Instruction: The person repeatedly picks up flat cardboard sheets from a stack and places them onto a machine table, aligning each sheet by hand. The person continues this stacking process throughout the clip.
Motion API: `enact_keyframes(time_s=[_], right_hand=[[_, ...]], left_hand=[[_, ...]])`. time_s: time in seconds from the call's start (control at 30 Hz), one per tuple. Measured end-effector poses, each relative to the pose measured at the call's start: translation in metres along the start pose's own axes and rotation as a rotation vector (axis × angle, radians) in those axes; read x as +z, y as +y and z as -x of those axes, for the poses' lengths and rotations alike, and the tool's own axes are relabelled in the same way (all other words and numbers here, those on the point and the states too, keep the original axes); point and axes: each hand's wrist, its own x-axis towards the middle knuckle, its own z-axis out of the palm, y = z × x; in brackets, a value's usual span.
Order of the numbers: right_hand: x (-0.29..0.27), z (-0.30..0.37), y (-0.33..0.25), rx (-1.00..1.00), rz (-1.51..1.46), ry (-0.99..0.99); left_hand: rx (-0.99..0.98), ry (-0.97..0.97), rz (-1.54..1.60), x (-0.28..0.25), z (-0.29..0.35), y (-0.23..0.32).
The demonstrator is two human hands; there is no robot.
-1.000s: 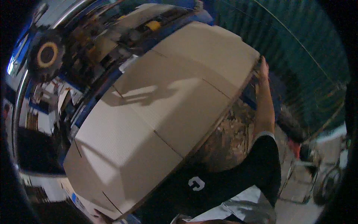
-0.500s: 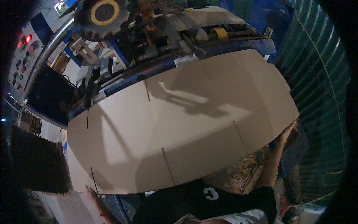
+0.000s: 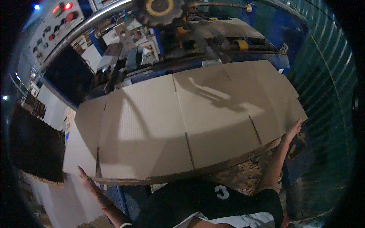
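A big flat stack of brown corrugated cardboard sheets (image 3: 182, 125), scored with slots along the near edge, lies across the blue machine in front of me. My left hand (image 3: 86, 178) grips the stack's lower left corner, fingers wrapped under the edge. Over at the stack's right edge my right hand (image 3: 294, 128) presses against it with the arm stretched out. The underside of both hands is hidden by the cardboard.
A blue machine (image 3: 197, 41) with a yellow-centred gear wheel (image 3: 159, 7) stands behind the stack. A control panel with red lamps (image 3: 57, 22) is at upper left. Green corrugated wall (image 3: 327, 87) on the right. Cardboard scraps (image 3: 243, 174) litter the floor below.
The cardboard stack has swung from a steep tilt to nearly level in front of the machine. Both hands stay on its ends.
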Motion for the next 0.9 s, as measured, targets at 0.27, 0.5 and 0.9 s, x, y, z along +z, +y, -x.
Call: enact_keyframes(time_s=[0.27,0.5,0.9], right_hand=[[0.024,-0.031,-0.090,0.270,-0.206,-0.184],[-0.012,0.179,-0.210,-0.365,0.518,-0.297],[0.030,0.277,-0.165,-1.155,0.549,-1.513]], left_hand=[[-0.118,-0.162,0.783,-0.025,-0.066,0.014],[0.035,-0.241,0.725,-0.024,-0.004,-0.001],[1.201,-0.978,-0.252,0.029,0.084,0.130]])
